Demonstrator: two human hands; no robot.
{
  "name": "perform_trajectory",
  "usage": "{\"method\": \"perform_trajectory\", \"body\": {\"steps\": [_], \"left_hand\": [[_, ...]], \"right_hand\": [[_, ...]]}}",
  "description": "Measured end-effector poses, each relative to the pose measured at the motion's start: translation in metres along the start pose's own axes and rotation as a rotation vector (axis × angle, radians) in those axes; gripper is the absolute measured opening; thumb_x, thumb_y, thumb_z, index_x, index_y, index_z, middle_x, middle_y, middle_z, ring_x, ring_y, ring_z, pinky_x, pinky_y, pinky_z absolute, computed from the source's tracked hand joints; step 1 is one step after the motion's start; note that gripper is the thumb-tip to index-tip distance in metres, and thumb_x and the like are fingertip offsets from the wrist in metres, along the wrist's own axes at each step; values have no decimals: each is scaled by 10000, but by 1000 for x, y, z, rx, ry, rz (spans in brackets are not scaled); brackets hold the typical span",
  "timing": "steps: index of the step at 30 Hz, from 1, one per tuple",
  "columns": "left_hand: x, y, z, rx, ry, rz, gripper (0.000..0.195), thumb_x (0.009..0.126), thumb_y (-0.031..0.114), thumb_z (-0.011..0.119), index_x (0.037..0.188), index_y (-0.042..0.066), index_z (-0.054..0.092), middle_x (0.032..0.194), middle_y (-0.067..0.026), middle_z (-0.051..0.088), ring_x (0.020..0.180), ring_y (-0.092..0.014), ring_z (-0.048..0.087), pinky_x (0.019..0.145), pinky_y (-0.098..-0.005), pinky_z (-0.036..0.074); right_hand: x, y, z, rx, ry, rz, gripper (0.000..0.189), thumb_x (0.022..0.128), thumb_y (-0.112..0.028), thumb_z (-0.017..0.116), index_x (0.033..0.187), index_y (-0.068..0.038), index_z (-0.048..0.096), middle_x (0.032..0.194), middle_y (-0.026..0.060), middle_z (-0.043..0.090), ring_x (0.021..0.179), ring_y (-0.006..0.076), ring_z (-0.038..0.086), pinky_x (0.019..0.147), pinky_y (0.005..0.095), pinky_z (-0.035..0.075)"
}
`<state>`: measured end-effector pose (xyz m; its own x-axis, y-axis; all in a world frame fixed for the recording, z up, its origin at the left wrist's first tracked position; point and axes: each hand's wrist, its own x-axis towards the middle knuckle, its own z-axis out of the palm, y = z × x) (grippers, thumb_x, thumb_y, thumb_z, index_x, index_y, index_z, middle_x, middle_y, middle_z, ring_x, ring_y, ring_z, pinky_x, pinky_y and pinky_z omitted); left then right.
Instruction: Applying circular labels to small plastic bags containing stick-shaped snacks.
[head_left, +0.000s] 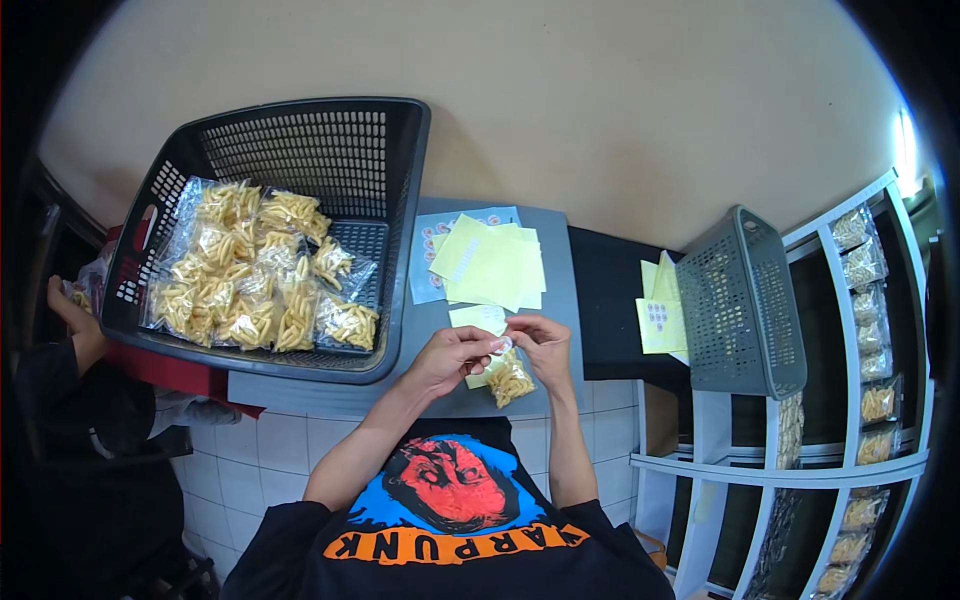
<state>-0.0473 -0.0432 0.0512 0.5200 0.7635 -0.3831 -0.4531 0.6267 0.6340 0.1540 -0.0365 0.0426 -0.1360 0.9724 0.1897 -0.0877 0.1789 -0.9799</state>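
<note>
My left hand (452, 358) and my right hand (544, 346) meet above the grey table, pinching a small round sticker (502, 345) between their fingertips. Right below them lies a clear plastic bag of pale yellow snack sticks (511, 381), partly under the fingers. A yellow sheet (478, 319) lies just beyond my hands, partly hidden by them. Farther back, several yellow backing sheets (495, 262) overlap a light blue sheet of round stickers (426, 281). To the left, a large black plastic basket (416, 225) holds many bagged snacks (247, 319).
A person's hand (75, 311) touches a bag at the far left. On the right, a grey plastic basket (731, 300) stands by yellow sticker sheets (661, 322) on a black surface. Beyond it, a pale rack (780, 471) holds bagged snacks. A wall (562, 112) rises behind the table.
</note>
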Motion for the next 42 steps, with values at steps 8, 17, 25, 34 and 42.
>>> {"method": "perform_trajectory", "body": {"steps": [8,17,25,34,42], "left_hand": [[3,-34,0,290,284,260,131,926,109,753,971,-7,712,821,-53,719,644,-78,646,494,-210,457],[21,-62,-22,463,380,37,546,919,207,763,1280,-120,516,1043,-227,689,774,-243,732,486,-309,588],[46,-95,-31,526,548,-61,706,877,244,797,1346,-137,432,1056,-237,676,879,-268,725,580,-340,617],[40,-92,-35,553,417,254,295,971,253,699,918,-27,775,854,-91,769,772,-100,670,687,-279,542],[26,-57,-30,558,163,463,239,996,194,670,1060,-9,778,944,-75,772,828,-80,669,729,-255,552]], "right_hand": [[-39,4,6,305,119,398,161,969,-75,684,1046,66,688,888,130,724,793,193,719,715,285,589],[-51,49,-22,-287,309,280,138,961,-90,664,935,38,709,874,72,737,802,122,676,727,260,530],[-72,70,-23,-150,346,587,108,975,-134,662,960,-30,688,948,55,709,878,122,663,733,267,541],[-74,38,-12,-106,237,476,105,952,-117,713,934,-15,696,904,60,729,837,114,676,726,257,540],[-54,-1,19,-62,206,356,119,883,-57,783,872,15,689,725,50,696,627,85,643,574,214,504]]}}
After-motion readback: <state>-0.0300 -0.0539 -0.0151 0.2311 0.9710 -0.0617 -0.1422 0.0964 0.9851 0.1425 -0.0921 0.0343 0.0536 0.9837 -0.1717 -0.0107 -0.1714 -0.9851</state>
